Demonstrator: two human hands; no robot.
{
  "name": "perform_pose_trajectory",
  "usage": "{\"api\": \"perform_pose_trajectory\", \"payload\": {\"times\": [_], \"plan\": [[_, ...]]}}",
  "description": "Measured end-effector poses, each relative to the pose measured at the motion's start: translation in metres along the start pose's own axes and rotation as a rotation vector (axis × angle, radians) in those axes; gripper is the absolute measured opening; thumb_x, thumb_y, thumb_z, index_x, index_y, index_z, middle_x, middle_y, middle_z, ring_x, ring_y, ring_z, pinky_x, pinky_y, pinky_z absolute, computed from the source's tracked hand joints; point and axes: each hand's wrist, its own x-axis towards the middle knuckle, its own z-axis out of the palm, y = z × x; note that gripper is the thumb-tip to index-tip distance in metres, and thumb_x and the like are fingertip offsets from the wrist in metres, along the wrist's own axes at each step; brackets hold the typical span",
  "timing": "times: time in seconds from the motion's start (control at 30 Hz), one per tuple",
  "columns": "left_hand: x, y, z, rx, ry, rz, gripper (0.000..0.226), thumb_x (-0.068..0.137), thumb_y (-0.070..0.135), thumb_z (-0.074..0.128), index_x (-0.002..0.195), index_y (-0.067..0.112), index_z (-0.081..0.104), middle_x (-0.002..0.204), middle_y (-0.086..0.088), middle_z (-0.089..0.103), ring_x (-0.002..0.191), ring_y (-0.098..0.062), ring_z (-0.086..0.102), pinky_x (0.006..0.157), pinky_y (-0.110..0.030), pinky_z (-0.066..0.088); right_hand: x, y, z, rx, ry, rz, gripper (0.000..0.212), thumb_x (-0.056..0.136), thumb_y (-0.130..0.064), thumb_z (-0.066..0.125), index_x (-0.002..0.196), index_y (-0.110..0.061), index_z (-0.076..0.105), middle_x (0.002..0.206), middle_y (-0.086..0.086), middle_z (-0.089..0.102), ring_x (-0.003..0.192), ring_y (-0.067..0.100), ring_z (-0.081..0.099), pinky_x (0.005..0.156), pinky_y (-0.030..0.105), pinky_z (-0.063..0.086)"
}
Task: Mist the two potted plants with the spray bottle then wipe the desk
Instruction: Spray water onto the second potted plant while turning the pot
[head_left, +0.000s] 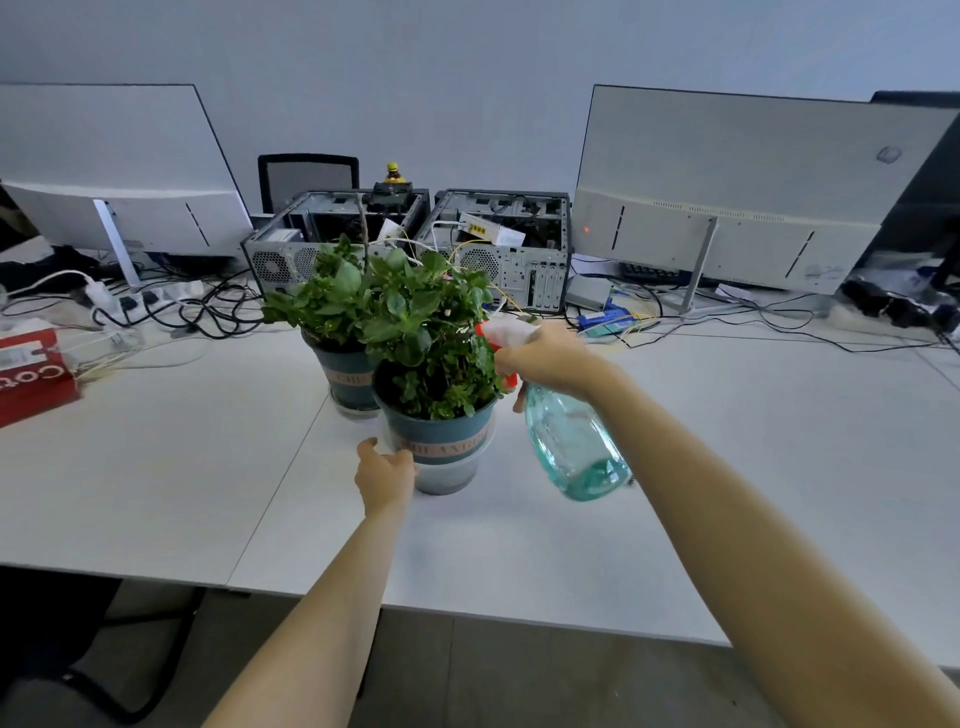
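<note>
Two leafy plants stand in teal pots on the white desk. The near potted plant sits in a clear saucer, and my left hand grips the pot's lower left side. The far potted plant stands just behind it to the left. My right hand holds a clear teal spray bottle by its white and red trigger head, lifted off the desk. Its nozzle points left into the near plant's leaves. Some liquid lies in the bottle's bottom.
Two open computer cases stand behind the plants. The backs of two monitors rise at the rear left and right. Cables and a power strip trail at the back left. A red box lies at the left edge.
</note>
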Motion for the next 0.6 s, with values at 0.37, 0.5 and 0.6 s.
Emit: {"api": "perform_pose_trajectory", "payload": {"times": [0.37, 0.5, 0.6], "plan": [[-0.009, 0.002, 0.009, -0.007, -0.005, -0.057, 0.062, 0.085, 0.010, 0.057, 0.139, 0.001, 0.029, 0.121, -0.024, 0.061, 0.116, -0.038, 0.055, 0.095, -0.044, 0.046, 0.024, -0.012, -0.014, -0.053, 0.133, -0.011, 0.020, 0.089, -0.020, 0.045, 0.070, -0.015, 0.046, 0.069, 0.007, 0.046, 0.057, 0.016, 0.040, 0.048, 0.023, 0.032], [-0.012, 0.004, 0.007, -0.041, -0.014, -0.096, 0.059, 0.087, 0.009, 0.055, 0.138, -0.001, 0.027, 0.116, -0.024, 0.063, 0.100, -0.034, 0.060, 0.088, -0.040, 0.047, 0.032, -0.004, -0.007, -0.007, 0.146, 0.031, 0.025, 0.082, -0.022, 0.044, 0.097, -0.010, 0.061, 0.068, 0.002, 0.057, 0.057, 0.011, 0.049, 0.045, 0.021, 0.034], [-0.015, 0.006, 0.008, -0.083, -0.031, -0.107, 0.057, 0.090, 0.007, 0.048, 0.141, 0.003, 0.024, 0.114, -0.025, 0.064, 0.080, -0.027, 0.062, 0.079, -0.032, 0.047, 0.033, 0.000, -0.009, 0.004, 0.170, 0.048, 0.026, 0.081, -0.022, 0.045, 0.094, -0.005, 0.060, 0.071, 0.003, 0.060, 0.057, 0.012, 0.049, 0.045, 0.022, 0.034]]}}
